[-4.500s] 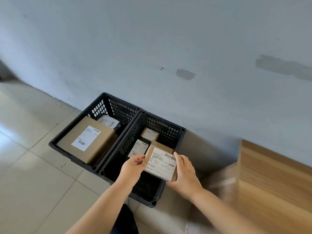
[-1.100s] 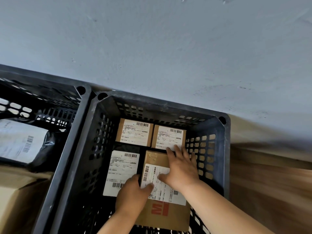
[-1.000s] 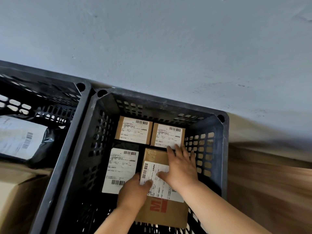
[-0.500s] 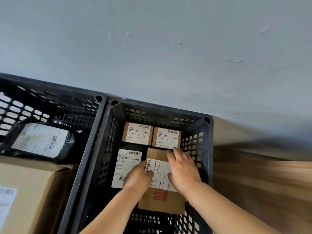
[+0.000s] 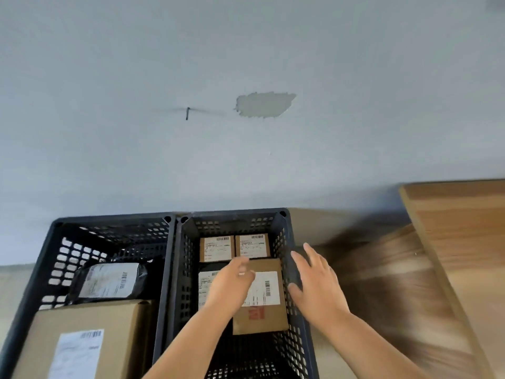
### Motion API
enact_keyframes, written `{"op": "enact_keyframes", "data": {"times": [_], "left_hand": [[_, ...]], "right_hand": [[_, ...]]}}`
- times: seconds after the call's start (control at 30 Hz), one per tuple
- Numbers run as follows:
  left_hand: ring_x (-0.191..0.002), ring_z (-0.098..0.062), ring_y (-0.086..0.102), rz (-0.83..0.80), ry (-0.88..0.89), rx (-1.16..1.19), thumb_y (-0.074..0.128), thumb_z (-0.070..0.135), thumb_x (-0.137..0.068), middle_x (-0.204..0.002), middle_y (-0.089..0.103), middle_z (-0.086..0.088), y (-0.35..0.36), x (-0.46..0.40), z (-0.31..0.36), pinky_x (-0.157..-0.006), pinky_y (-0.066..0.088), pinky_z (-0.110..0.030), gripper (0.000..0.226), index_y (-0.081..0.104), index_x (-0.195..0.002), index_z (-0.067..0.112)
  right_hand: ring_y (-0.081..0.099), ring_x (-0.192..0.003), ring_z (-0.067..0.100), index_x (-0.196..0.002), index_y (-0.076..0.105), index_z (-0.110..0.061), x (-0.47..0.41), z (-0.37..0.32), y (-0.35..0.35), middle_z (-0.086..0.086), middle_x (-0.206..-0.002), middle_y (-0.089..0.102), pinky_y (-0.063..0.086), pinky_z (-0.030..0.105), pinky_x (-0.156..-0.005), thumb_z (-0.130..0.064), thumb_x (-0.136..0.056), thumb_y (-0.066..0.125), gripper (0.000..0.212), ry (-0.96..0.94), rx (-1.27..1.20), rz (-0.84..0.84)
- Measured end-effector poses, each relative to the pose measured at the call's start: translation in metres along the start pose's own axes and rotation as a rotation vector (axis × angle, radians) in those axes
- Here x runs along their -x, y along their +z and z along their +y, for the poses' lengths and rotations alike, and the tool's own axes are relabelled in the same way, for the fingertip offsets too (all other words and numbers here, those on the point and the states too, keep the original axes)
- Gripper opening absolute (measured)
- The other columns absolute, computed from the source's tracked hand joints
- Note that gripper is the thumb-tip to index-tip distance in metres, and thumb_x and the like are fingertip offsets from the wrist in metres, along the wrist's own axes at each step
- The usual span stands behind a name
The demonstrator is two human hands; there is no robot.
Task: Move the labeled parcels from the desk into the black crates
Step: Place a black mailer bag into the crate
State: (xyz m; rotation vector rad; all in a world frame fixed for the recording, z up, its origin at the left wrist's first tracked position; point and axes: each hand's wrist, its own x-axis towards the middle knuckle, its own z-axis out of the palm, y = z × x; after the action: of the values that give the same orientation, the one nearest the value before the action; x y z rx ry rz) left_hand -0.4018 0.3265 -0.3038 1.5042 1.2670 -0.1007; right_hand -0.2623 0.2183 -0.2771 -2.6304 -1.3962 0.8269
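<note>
Two black crates stand side by side on the floor against the wall. The right crate (image 5: 285, 233) holds two small labeled boxes (image 5: 217, 248) at the back, a flat white-labeled packet (image 5: 205, 285), and a brown parcel (image 5: 263, 296) with a white label and red print. My left hand (image 5: 232, 285) hovers above that parcel, fingers loosely bent, holding nothing. My right hand (image 5: 317, 283) is over the crate's right wall, fingers spread and empty. The left crate (image 5: 54, 242) holds a black bag (image 5: 109, 280) and a large cardboard box (image 5: 87, 337).
A wooden desk (image 5: 459, 228) stands to the right of the crates, its side panel blurred. The grey wall (image 5: 246, 146) rises directly behind the crates. Pale floor tiles show at the far left.
Both hands have let go of the brown parcel and lifted off it; it lies in the right crate. My right hand moved right, over the crate wall. The camera tilted up and pulled back.
</note>
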Motion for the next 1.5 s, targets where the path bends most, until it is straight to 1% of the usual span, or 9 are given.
{"op": "enact_keyframes", "data": {"times": [0.3, 0.5, 0.8, 0.93, 1.07, 1.17, 1.23, 1.37, 1.5], "left_hand": [[-0.090, -0.002, 0.056, -0.075, 0.142, -0.075, 0.044, 0.029, -0.097, -0.130, 0.055, 0.008, 0.056, 0.067, 0.067, -0.063, 0.042, -0.018, 0.039, 0.045, -0.136, 0.029], [-0.088, -0.004, 0.058, -0.076, 0.269, -0.197, 0.048, 0.030, -0.097, -0.121, 0.060, 0.007, 0.126, 0.115, 0.112, -0.064, 0.040, -0.017, 0.034, 0.051, -0.130, 0.030], [-0.095, -0.009, 0.057, -0.160, 0.441, -0.188, 0.050, 0.024, -0.096, -0.109, 0.061, 0.009, 0.332, 0.230, 0.193, -0.078, 0.042, -0.025, 0.030, 0.057, -0.125, 0.026], [-0.062, -0.007, 0.052, -0.269, 0.469, -0.210, 0.047, 0.028, -0.098, -0.108, 0.058, 0.009, 0.421, 0.268, 0.218, -0.058, 0.041, -0.023, 0.025, 0.052, -0.123, 0.031], [-0.077, -0.008, 0.055, -0.388, 0.544, -0.195, 0.049, 0.027, -0.099, -0.099, 0.058, 0.015, 0.491, 0.309, 0.248, -0.067, 0.041, -0.022, 0.025, 0.054, -0.123, 0.024], [-0.087, -0.017, 0.062, -0.320, 0.593, -0.256, 0.052, 0.029, -0.096, -0.098, 0.065, 0.008, 0.513, 0.320, 0.272, -0.076, 0.046, -0.029, 0.015, 0.057, -0.108, 0.035], [-0.082, -0.017, 0.061, -0.283, 0.609, -0.227, 0.053, 0.027, -0.095, -0.096, 0.066, 0.004, 0.525, 0.323, 0.290, -0.072, 0.045, -0.028, 0.013, 0.059, -0.103, 0.034], [-0.063, -0.014, 0.054, -0.259, 0.613, -0.124, 0.052, 0.023, -0.095, -0.092, 0.068, 0.000, 0.551, 0.318, 0.323, -0.061, 0.041, -0.026, 0.015, 0.063, -0.105, 0.027], [-0.071, -0.014, 0.058, -0.260, 0.609, -0.056, 0.050, 0.024, -0.096, -0.096, 0.066, 0.003, 0.583, 0.305, 0.358, -0.066, 0.050, -0.029, 0.016, 0.062, -0.107, 0.027]], "right_hand": [[0.006, -0.148, 0.019, -0.152, 0.018, -0.026, 0.086, 0.059, -0.049, 0.001, -0.162, 0.001, 0.011, 0.035, -0.118, -0.031, -0.097, 0.048, 0.063, 0.142, -0.093, 0.089], [0.006, -0.147, 0.020, -0.152, 0.017, -0.027, 0.147, 0.124, -0.080, 0.000, -0.162, 0.000, 0.010, 0.034, -0.118, -0.031, -0.097, 0.046, 0.062, 0.183, -0.141, 0.179], [0.012, -0.146, 0.017, -0.148, 0.029, -0.024, 0.310, 0.318, -0.119, -0.004, -0.154, 0.027, 0.008, 0.034, -0.117, -0.029, -0.092, 0.050, 0.060, 0.237, -0.116, 0.334], [0.015, -0.145, 0.017, -0.148, 0.030, -0.023, 0.381, 0.405, -0.136, -0.004, -0.151, 0.035, 0.008, 0.034, -0.118, -0.029, -0.091, 0.049, 0.060, 0.354, -0.099, 0.375], [0.017, -0.145, 0.018, -0.147, 0.031, -0.023, 0.439, 0.477, -0.161, -0.004, -0.149, 0.038, 0.011, 0.033, -0.117, -0.030, -0.092, 0.050, 0.059, 0.451, -0.099, 0.447], [0.020, -0.144, 0.017, -0.147, 0.033, -0.025, 0.454, 0.507, -0.174, -0.006, -0.148, 0.040, 0.013, 0.033, -0.117, -0.030, -0.092, 0.050, 0.057, 0.463, -0.098, 0.487], [0.020, -0.144, 0.017, -0.145, 0.035, -0.025, 0.456, 0.524, -0.180, -0.006, -0.146, 0.042, 0.012, 0.033, -0.118, -0.029, -0.092, 0.050, 0.055, 0.449, -0.087, 0.493], [0.021, -0.143, 0.016, -0.143, 0.041, -0.027, 0.451, 0.561, -0.192, -0.007, -0.141, 0.047, 0.010, 0.034, -0.119, -0.030, -0.092, 0.050, 0.052, 0.428, -0.054, 0.478], [0.021, -0.143, 0.014, -0.141, 0.044, -0.030, 0.437, 0.608, -0.218, -0.010, -0.139, 0.048, 0.008, 0.033, -0.119, -0.030, -0.092, 0.049, 0.049, 0.422, -0.024, 0.474]]}}
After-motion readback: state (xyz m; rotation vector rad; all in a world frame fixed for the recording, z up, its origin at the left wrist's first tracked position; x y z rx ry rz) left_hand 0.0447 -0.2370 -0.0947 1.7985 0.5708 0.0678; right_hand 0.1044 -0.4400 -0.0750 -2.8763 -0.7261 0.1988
